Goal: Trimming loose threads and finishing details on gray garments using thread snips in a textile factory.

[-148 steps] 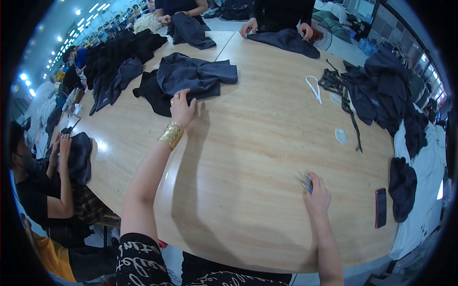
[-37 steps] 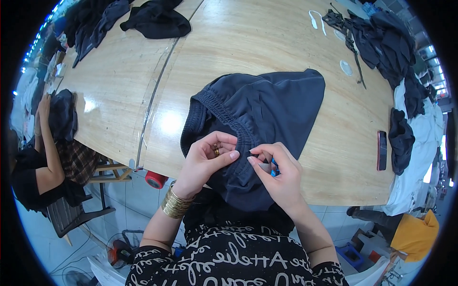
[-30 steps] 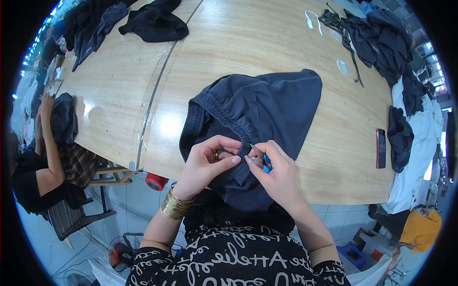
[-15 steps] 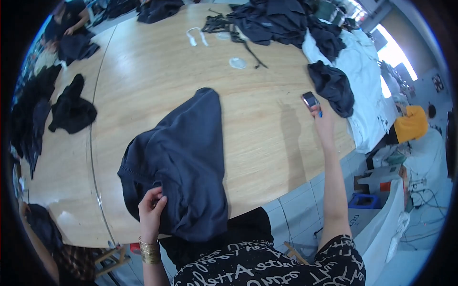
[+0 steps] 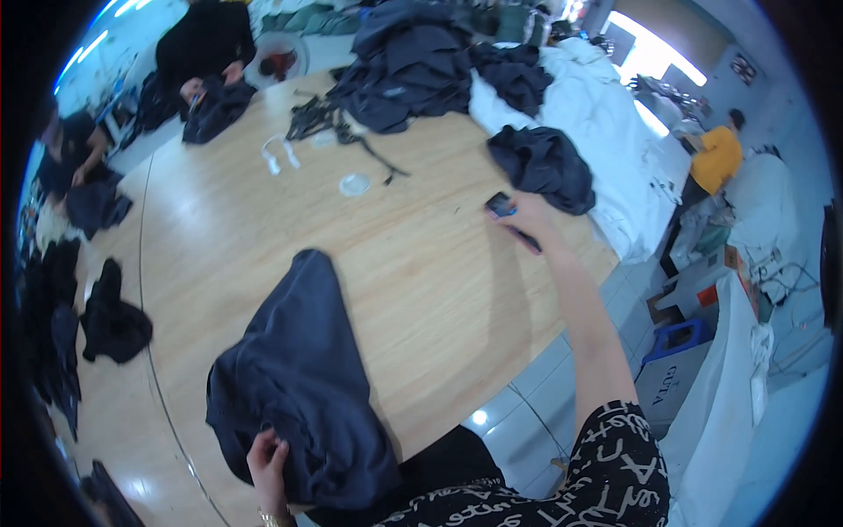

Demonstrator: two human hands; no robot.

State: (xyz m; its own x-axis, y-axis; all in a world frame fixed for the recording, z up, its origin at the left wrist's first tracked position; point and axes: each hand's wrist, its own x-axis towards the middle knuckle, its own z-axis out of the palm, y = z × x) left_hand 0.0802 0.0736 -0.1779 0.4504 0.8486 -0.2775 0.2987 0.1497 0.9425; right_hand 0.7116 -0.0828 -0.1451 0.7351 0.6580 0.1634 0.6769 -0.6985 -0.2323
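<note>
A dark navy garment (image 5: 307, 369) lies loosely bunched on the wooden table in front of me, its narrow end pointing away. My left hand (image 5: 268, 461) pinches a fold of its cloth near the lower left side. Out at the table's right, my arm is stretched and my right hand (image 5: 531, 220) closes over a dark, flat, phone-like device (image 5: 500, 205). One end of it sticks out past the fingers, and a dark strip shows under the palm. A small blue bit shows by the fingers; its kind is too small to tell.
Beyond my right hand lies a crumpled dark garment (image 5: 544, 167) beside white sheeting (image 5: 597, 114). A large dark cloth pile (image 5: 404, 70), black straps (image 5: 312, 117), a white strip (image 5: 274, 156) and a round whitish disc (image 5: 355, 184) sit farther back. Co-workers handle dark cloth at the far left.
My view has swung up and to the right, showing more of the far side. My right hand now covers more of the device. The left hand keeps its pinch on the garment.
</note>
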